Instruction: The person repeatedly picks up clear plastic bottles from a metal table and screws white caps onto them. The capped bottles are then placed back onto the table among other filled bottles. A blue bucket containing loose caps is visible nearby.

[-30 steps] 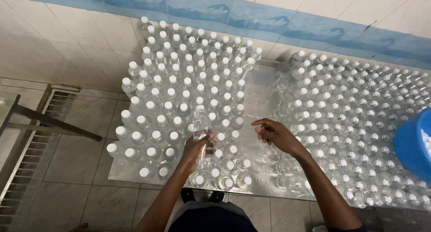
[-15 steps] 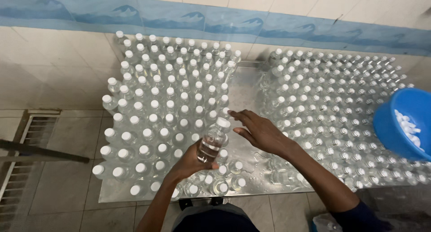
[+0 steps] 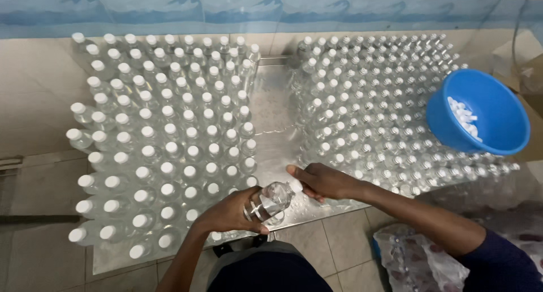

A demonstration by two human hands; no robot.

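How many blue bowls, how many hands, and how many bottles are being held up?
Blue bowl: 1
Hands, the left hand and the right hand: 2
Held bottle: 1
Total: 4

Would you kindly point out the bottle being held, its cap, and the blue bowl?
bottle [image 3: 270, 201], head view, clear body.
cap [image 3: 295, 185], head view, white top.
blue bowl [image 3: 444, 114], head view, inner wall.

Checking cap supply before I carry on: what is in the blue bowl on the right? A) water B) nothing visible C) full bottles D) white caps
D: the blue bowl holds a small heap of loose white caps against its inner wall, with no bottles or water to be seen in it.
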